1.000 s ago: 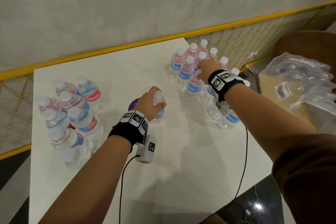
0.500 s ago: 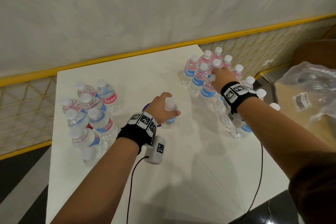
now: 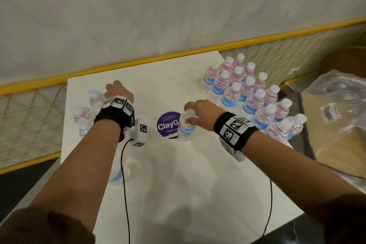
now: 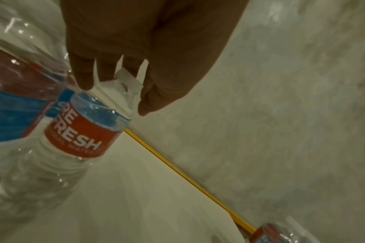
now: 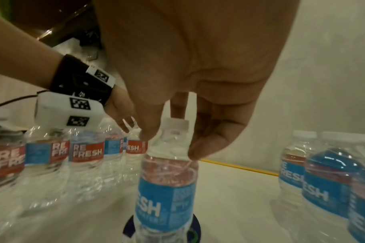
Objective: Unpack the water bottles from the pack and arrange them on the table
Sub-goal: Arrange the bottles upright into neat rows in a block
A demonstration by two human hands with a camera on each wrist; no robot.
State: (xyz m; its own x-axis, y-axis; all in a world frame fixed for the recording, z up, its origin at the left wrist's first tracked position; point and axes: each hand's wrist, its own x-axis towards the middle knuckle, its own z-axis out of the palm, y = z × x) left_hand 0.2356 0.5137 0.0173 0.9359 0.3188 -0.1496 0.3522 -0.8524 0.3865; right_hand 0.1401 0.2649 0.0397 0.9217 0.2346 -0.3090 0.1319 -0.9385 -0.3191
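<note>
A single blue-labelled water bottle [image 3: 185, 128] stands upright on a purple round sticker [image 3: 166, 125] in the middle of the white table [image 3: 178, 184]. My right hand [image 3: 190, 111] pinches its neck just under the white cap [image 5: 175, 123], thumb on one side and fingers on the other. My left hand [image 3: 116, 90] reaches over the left cluster of bottles [image 3: 83, 115]. There its fingers [image 4: 83, 77] curl round the cap of a red-labelled bottle [image 4: 83, 134]. A larger group of upright bottles [image 3: 247, 89] fills the table's far right corner.
Crumpled clear plastic wrap [image 3: 340, 93] lies on a brown cardboard box [image 3: 336, 154] off the table's right side. A yellow rail [image 3: 138, 61] and wire mesh run behind the table, below a grey wall. Cables trail from both wrist units.
My left hand has let go of the centre bottle and moved left onto the left cluster. My right hand has left the right group and taken the centre bottle by its neck.
</note>
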